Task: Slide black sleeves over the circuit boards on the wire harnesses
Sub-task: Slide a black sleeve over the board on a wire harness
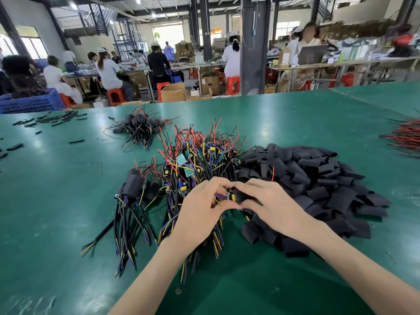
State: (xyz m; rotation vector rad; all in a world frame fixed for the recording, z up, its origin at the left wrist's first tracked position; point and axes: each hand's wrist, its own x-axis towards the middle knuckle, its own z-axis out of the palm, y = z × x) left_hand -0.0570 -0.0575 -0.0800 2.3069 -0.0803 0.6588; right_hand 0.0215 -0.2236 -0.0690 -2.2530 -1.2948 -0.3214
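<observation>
Pinching circuit board [230,196], left hand [200,208], gripping sleeve [241,194], right hand [266,201] (hands touching)

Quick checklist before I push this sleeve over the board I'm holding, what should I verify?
1. Board grip: the left hand pinches the circuit board: ok.
2. Sleeve grip: the right hand holds a black sleeve at the board's end: ok.
3. Sleeve mouth open and lined up: cannot tell, fingers hide it.
4. The red wire fed through the sleeve: cannot tell; it shows only above the right hand.
5. Spares: the sleeve pile lies beside the right hand: ok.
</observation>
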